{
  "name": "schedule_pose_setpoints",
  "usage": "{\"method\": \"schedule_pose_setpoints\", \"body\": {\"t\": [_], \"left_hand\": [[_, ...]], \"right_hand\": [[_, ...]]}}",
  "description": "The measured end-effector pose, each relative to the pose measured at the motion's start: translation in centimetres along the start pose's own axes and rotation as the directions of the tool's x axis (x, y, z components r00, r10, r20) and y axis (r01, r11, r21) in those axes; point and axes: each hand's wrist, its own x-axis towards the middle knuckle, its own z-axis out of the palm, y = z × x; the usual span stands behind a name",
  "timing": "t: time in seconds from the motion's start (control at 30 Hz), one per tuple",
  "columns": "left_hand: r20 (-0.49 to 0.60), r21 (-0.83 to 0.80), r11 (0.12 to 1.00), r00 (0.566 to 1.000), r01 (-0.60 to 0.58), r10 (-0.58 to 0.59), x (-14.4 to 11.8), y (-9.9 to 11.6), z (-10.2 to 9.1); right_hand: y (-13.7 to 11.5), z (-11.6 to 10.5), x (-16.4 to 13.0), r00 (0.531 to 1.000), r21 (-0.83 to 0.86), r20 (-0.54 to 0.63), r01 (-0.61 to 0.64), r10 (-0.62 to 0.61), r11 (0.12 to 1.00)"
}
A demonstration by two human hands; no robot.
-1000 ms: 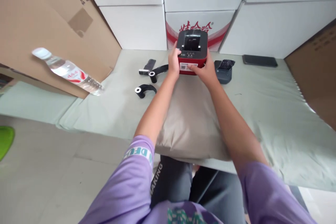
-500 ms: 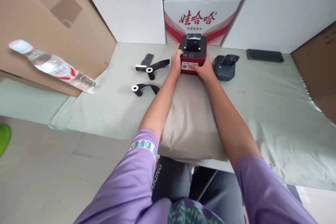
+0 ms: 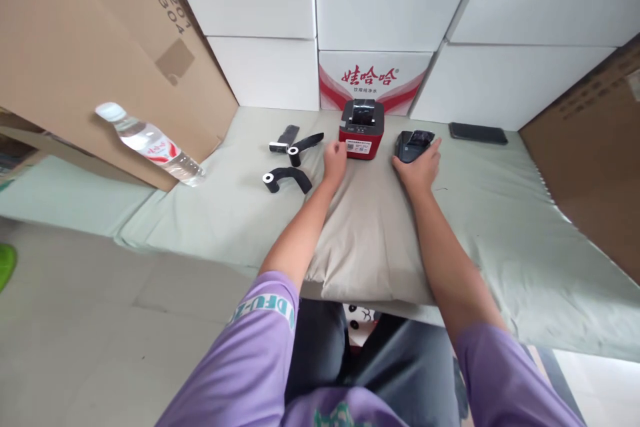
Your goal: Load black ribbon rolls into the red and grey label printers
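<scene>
The right hand [image 3: 419, 167] rests open-fingered against the dark grey device [image 3: 413, 145]; the left hand [image 3: 335, 161], loosely curled and empty, lies just beside the red printer [image 3: 361, 131]. Both machines sit upright near the far edge of the cloth-covered table [image 3: 500, 213].

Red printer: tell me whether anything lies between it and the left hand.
Nothing visible does. The left hand rests on the beige cushion just left of and in front of the red printer, with only bare cloth between them. The black ribbon rolls lie further left, out of that path.
</scene>
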Motion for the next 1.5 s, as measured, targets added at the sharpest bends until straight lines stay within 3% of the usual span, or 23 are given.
{"method": "schedule_pose_setpoints", "body": {"t": [0.1,0.2,0.3,0.4,0.53,0.73,0.87,1.03,1.3,1.5], "left_hand": [[0.143,0.111,0.993,0.990,-0.033,0.017,-2.7,0.5,-0.8],[0.188,0.136,0.990,0.982,-0.045,0.019,-4.1,1.0,-1.2],[0.218,0.138,0.988,0.975,-0.075,0.043,-4.1,1.3,-1.2],[0.209,0.307,0.941,0.975,-0.143,0.080,-4.1,1.7,-1.1],[0.227,0.477,0.866,0.973,-0.149,0.043,-4.5,2.2,-1.1],[0.249,0.503,0.852,0.968,-0.146,0.019,-4.7,2.3,-1.1],[0.273,0.524,0.840,0.962,-0.140,-0.010,-4.8,2.1,-1.1],[0.329,0.542,0.829,0.942,-0.137,-0.059,-5.2,2.0,-1.6],[0.444,0.574,0.783,0.895,-0.239,-0.053,-9.9,2.6,-5.0],[0.413,0.580,0.781,0.910,-0.231,-0.038,-10.5,2.0,-5.4]], "right_hand": [[0.9,0.8,0.3,0.999,0.026,0.016,0.047,-0.047,0.999],[0.1,-0.5,-0.7,0.994,0.044,-0.016,0.113,-0.112,0.993],[-2.0,-3.2,-3.6,0.989,-0.023,0.046,0.142,-0.141,0.990],[-4.1,-4.8,-7.4,0.976,-0.075,0.135,0.180,-0.168,0.981],[-5.1,-3.8,-11.3,0.948,-0.050,0.230,0.239,-0.222,0.970],[-4.6,-2.1,-13.7,0.921,-0.027,0.295,0.273,-0.253,0.962],[-3.9,-1.4,-14.0,0.917,-0.015,0.317,0.260,-0.242,0.965],[-2.3,-0.5,-11.9,0.897,0.072,0.347,0.264,-0.272,0.962],[-0.4,0.0,-9.6,0.829,0.269,0.417,0.278,-0.372,0.922],[-0.5,0.2,-9.6,0.817,0.309,0.398,0.310,-0.418,0.899]]}}
